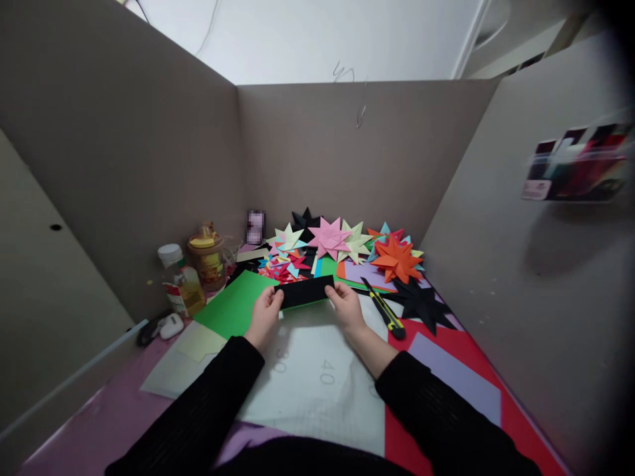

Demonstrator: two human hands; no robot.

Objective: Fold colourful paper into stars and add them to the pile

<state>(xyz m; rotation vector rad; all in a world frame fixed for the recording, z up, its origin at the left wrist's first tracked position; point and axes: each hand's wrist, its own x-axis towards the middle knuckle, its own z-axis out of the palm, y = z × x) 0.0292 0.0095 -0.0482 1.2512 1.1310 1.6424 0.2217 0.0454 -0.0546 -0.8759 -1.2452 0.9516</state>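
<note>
A long black paper strip (304, 293), with a thin green edge showing along its bottom, is held level above the white cutting mat (307, 390). My left hand (268, 314) pinches its left end between thumb and fingers. At the other end, my right hand (347, 307) grips the strip the same way. Green paper (231, 304) lies beside my left hand. To the right of my right hand rests a yellow and black utility knife (384, 311). Whether the strip is folded or layered I cannot tell.
Folded paper stars, among them a pink one (329, 238), an orange one (397, 259) and a black one (424, 304), crowd the back. A capped bottle (181, 281) and a brown jar (207, 258) stand left. Red paper (471, 360) and a lilac sheet (456, 377) lie right. Partition walls surround the table.
</note>
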